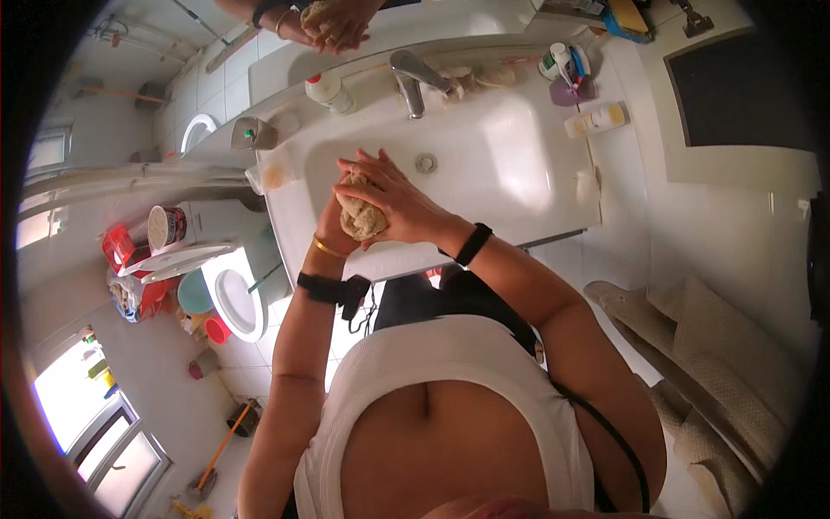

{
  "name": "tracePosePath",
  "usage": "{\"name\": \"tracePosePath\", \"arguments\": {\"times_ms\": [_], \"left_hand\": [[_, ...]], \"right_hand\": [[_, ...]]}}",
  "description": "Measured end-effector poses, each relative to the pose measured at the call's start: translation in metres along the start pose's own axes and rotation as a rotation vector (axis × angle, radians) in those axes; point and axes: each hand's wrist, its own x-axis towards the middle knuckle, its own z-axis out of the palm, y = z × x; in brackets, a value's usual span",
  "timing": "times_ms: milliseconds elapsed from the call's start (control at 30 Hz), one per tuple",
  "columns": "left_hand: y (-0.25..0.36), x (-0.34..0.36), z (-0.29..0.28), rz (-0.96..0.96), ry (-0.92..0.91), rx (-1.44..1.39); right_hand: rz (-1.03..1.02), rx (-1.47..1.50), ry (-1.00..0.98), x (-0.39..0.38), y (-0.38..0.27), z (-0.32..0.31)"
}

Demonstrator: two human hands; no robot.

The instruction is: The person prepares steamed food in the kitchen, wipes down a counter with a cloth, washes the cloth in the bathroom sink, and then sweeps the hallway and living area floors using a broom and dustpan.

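Over the front left part of the white sink basin (pixel 514 186), my left hand (pixel 335 227) and my right hand (pixel 393 203) are wrapped round a beige, lumpy, soft-looking mass (pixel 363 221), possibly a sponge or dough. My right fingers lie across its top, while much of my left hand is hidden behind it. A chrome tap (pixel 411 78) stands at the back of the sink, above the drain (pixel 425 163).
Bottles (pixel 324 91) line the sink's back, with more (pixel 595 121) at the right. A mirror along the top reflects the hands. A toilet (pixel 238 298), red items and a mop (pixel 216 458) stand at the left. Beige mats (pixel 709 363) are at the right.
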Motion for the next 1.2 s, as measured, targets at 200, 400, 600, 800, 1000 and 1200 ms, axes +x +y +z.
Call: {"name": "tracePosePath", "arguments": {"times_ms": [200,400,600,800,1000,1200], "left_hand": [[-0.004,0.021,-0.049,0.088,-0.128,0.208],[-0.019,0.04,-0.047,0.265,-0.183,0.588],[-0.028,0.061,-0.055,0.061,-0.18,-0.117],[-0.022,0.061,-0.081,0.139,-0.105,0.108],[-0.02,0.057,-0.1,0.183,-0.052,0.192],[-0.015,0.056,-0.109,0.239,-0.046,0.235]], "right_hand": [[-0.034,-0.152,0.074,-0.003,0.004,0.008],[0.016,-0.08,0.364,-0.005,0.013,0.015],[0.24,0.038,0.546,-0.009,0.018,0.02],[0.452,0.189,0.55,-0.006,0.021,0.03],[0.616,0.328,0.479,-0.009,0.027,0.041],[0.657,0.419,0.435,-0.002,0.026,0.04]]}}
